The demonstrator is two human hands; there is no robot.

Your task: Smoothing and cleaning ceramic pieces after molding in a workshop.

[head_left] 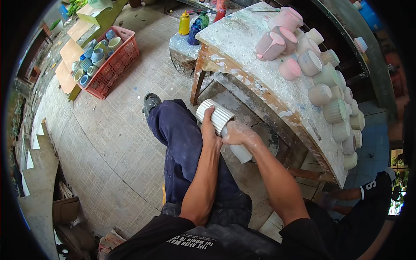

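Note:
A white ribbed pot (213,114) is tilted on its side in front of my raised knee. My left hand (209,130) is closed around it, thumb along the ridges, the other fingers hidden beneath. Against the pot's dark-edged open end, my right hand (239,132) is closed in a fist. A pale cylinder (241,154) shows below that fist and seems gripped in it; its middle is hidden, so I cannot tell its exact kind. White dust coats the right hand's knuckles.
To the right, a dusty worktable (242,47) bears many pale pots (321,94) and pinkish ones (271,45). Paint bottles (184,24) stand on a block beyond it. A red crate (125,54) of glazed cups lies far left. Another person's dark sleeve (375,190) shows at lower right.

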